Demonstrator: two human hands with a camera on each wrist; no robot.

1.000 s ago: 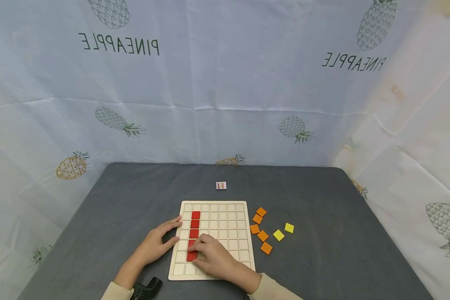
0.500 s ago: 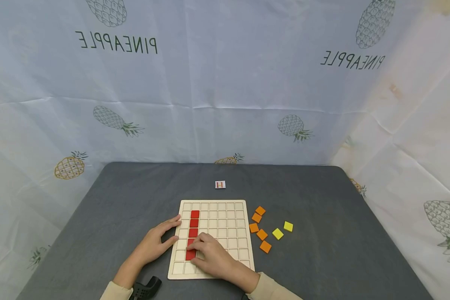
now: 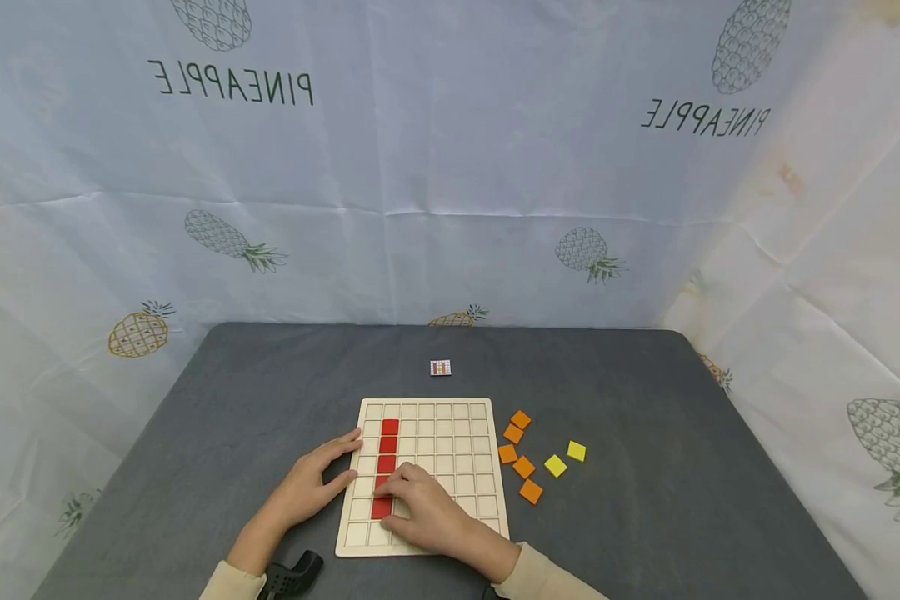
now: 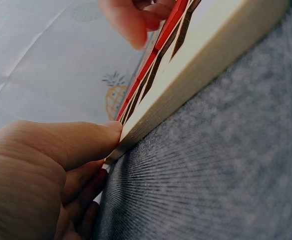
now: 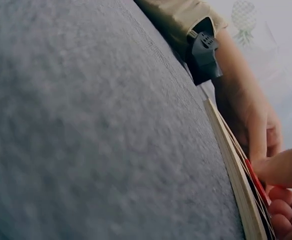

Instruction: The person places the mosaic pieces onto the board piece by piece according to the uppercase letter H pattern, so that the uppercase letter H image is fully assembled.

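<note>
A pale wooden grid board [image 3: 465,467] lies on the dark table. One of its left columns holds several red square tiles [image 3: 387,445] in a row running front to back. My right hand [image 3: 426,515] reaches over the board, its thumb and index finger pinching the nearest red tile [image 3: 380,508] at its front and back edges. My left hand [image 3: 310,490] rests beside the board's left edge, fingers fairly straight, fingertips touching the rim. In the left wrist view, the thumb [image 4: 93,140] lies against the board's side. The right wrist view shows the right thumb [image 5: 280,167] by the red tile.
Several orange tiles [image 3: 523,467] lie loose right of the board, with two yellow tiles [image 3: 556,466] farther right. A small card with a coloured grid [image 3: 440,367] lies behind the board. A black wrist mount [image 3: 294,575] is near the left sleeve. A pineapple-print curtain [image 3: 450,150] hangs behind.
The right hand stays at the nearest red tile and the left hand stays at the board's edge. The whole head view has shifted very slightly; no tile has visibly moved.
</note>
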